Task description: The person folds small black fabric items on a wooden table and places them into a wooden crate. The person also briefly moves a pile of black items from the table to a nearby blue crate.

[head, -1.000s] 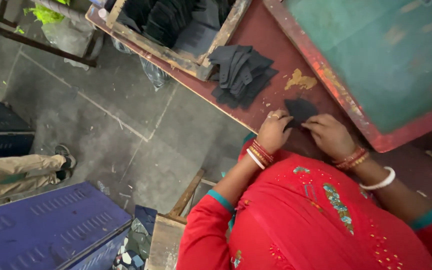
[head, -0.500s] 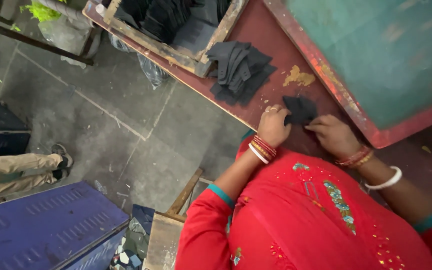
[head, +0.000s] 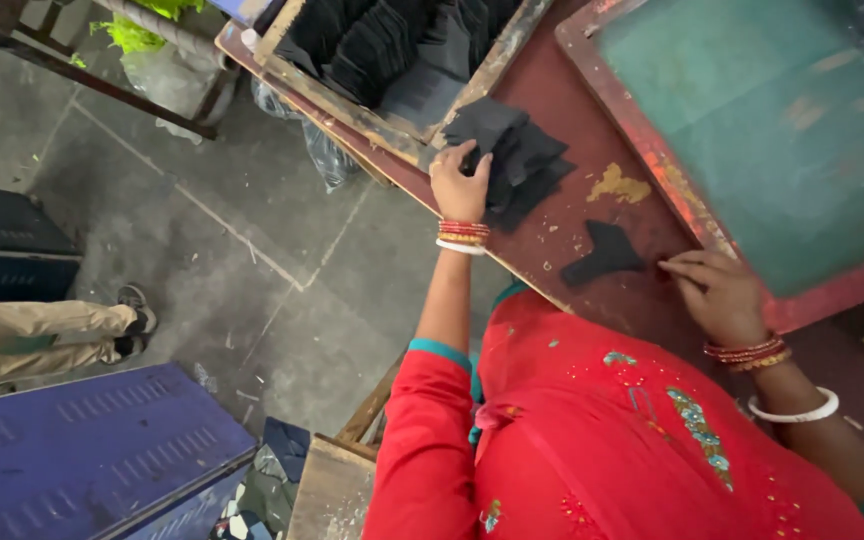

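While left hand (head: 460, 183) grips the top of the black stack (head: 514, 165), right hand (head: 720, 292) rests loose-fingered beside one cut piece (head: 604, 254) flat on the table (head: 552, 215). Most pieces look unhandled.

Left hand (head: 462, 185) outstretched, fingers curled; right hand (head: 720, 292) flat.

Single head-worn view, steeply down, close over the worktable (head: 562, 215)

The stack of cut pieces (head: 517, 160) lies under the left hand's fingers (head: 467, 165), just before the wooden tray (head: 372, 120). A single piece (head: 604, 255) lies just left of the right hand's fingertips (head: 674, 268), with the framed screen (head: 652, 165) beyond them.
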